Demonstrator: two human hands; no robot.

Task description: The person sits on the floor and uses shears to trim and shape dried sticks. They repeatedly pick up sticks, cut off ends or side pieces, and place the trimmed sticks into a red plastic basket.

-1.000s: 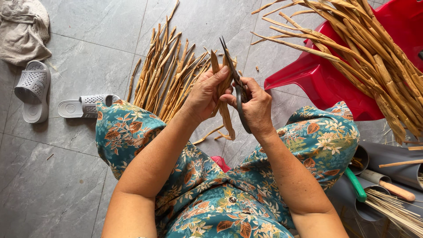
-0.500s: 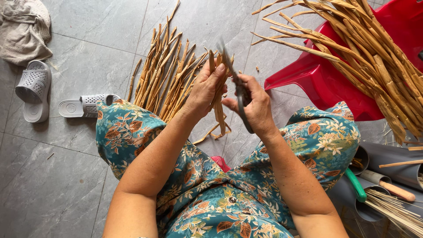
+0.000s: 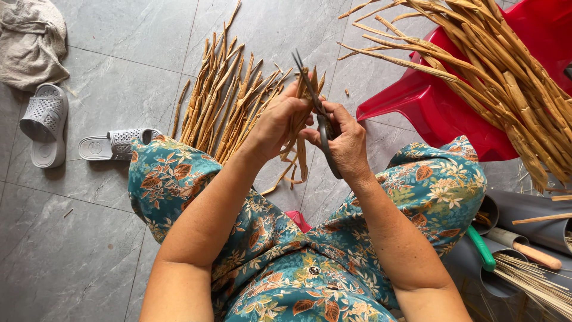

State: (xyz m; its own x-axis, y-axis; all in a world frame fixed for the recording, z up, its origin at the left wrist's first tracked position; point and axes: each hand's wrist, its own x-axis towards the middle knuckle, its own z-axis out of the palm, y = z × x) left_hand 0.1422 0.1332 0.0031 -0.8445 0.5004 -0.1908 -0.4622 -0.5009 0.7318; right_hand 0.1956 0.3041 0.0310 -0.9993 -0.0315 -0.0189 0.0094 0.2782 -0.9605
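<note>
Head view, one camera only. Left hand [image 3: 275, 125] at frame centre is closed around a dry tan leaf strip [image 3: 301, 156], holding it upright; the loose ends curl down below the fist toward the floor. Right hand [image 3: 344, 142] just beside it, touching at the fingertips, is wrapped on the handles of dark scissors [image 3: 316, 113], blades pointing up toward the top of the frame, tips nearly together.

Change: a second ago the scissors stood clear and sharp with the strip beside them; half a second ago they were blurred in motion; now the blades sit against the strip again, slightly higher and tilted left. Reads as repeated stripping or trimming strokes along the same piece, work mid-way, strip not yet laid down.

Pile of finished strips [image 3: 226, 101] fans out on the grey tile floor [image 3: 119, 48], upper centre, behind the hands. Uncut bundle [image 3: 494, 77] lies over a red plastic stool [image 3: 429, 107], upper right. Grey sandals [image 3: 44, 128] at left, cloth [image 3: 30, 39] upper left corner. Grey pipes with tool handles [image 3: 512, 244], lower right.
</note>
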